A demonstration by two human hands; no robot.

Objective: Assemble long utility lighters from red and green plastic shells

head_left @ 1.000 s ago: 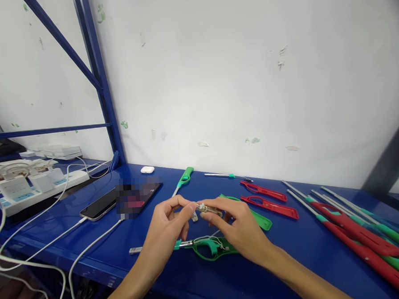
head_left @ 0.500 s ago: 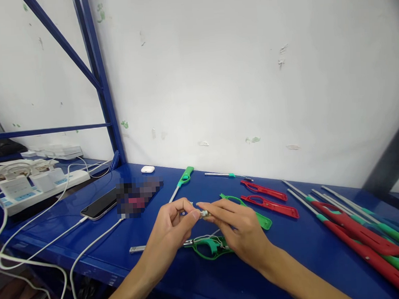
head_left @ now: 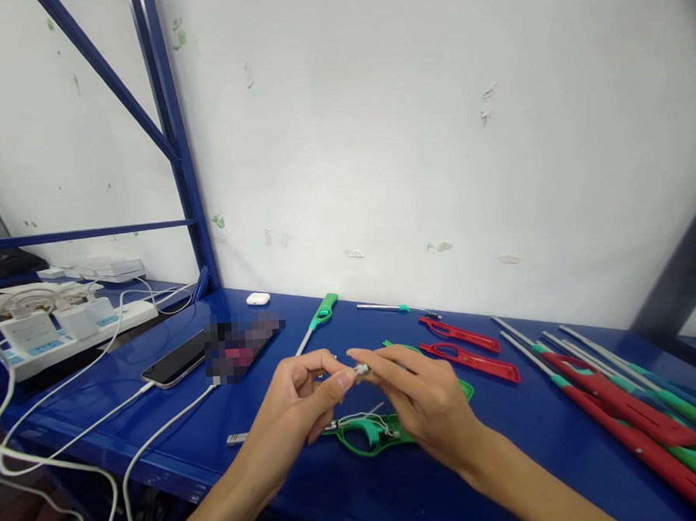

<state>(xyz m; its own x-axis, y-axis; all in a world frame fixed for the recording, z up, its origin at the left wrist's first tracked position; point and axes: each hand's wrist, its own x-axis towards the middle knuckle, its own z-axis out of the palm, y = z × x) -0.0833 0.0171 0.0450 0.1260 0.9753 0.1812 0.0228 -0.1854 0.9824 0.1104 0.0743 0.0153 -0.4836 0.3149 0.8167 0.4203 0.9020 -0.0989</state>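
At the left a white power strip (head_left: 123, 317) carries plugged-in chargers; next on the blue worktop (head_left: 268, 513) lies a dark phone (head_left: 175, 363) with a white cable in its end, then a second phone (head_left: 264, 335), partly blurred out, and behind it a small white case (head_left: 257, 299); the left hand (head_left: 305, 395) comes in from below, thumb and forefinger pinched narrow on the left end of a small pale fitting (head_left: 361, 369); beyond it lies a green lighter (head_left: 326, 308); the fitting is above the worktop between both hands, mostly hidden by fingers; beneath lies an opened green lighter (head_left: 367, 432), its wires showing; farther back rests a metal tube (head_left: 379, 306) with a teal collar; the right hand (head_left: 424, 385) pinches the fitting's other side; past it are a partly hidden green shell (head_left: 468, 390), two red shells (head_left: 473, 363) and, farthest right, a pile of red and green lighters (head_left: 630, 424).
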